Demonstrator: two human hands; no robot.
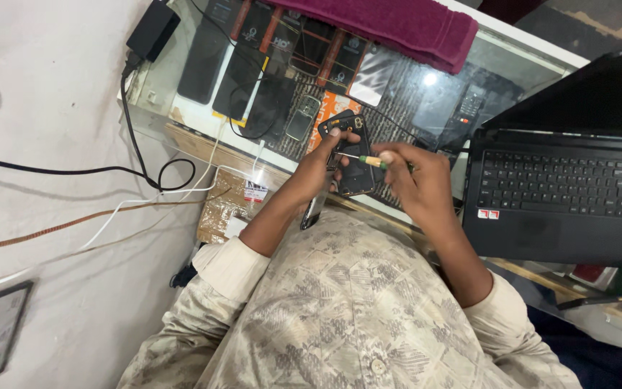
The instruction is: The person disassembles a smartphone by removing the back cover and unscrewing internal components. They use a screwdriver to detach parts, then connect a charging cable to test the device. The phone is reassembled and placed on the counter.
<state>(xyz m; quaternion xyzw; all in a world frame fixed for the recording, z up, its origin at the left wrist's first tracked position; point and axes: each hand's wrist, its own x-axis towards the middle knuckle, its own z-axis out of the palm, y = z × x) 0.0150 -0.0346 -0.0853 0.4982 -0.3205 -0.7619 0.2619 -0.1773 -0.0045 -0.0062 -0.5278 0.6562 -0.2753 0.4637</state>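
My left hand [323, 162] holds a black phone [355, 167] with its back opened, thumb resting on its upper corner. My right hand [415, 180] grips a small screwdriver [367, 160] with a yellow-green handle, its thin tip pointing left onto the phone's inside. Both hands hover above the front edge of a glass counter [512, 65]. A second slim dark device [313, 210] shows edge-on just under my left wrist.
An open black laptop [556, 187] sits right of my hands. Several phones [253, 65] lie under the glass, and a maroon towel [404, 21] lies at the back. Black and white cables [145, 173] and a charger brick [152, 29] hang at left. A cardboard box [226, 205] sits below the counter.
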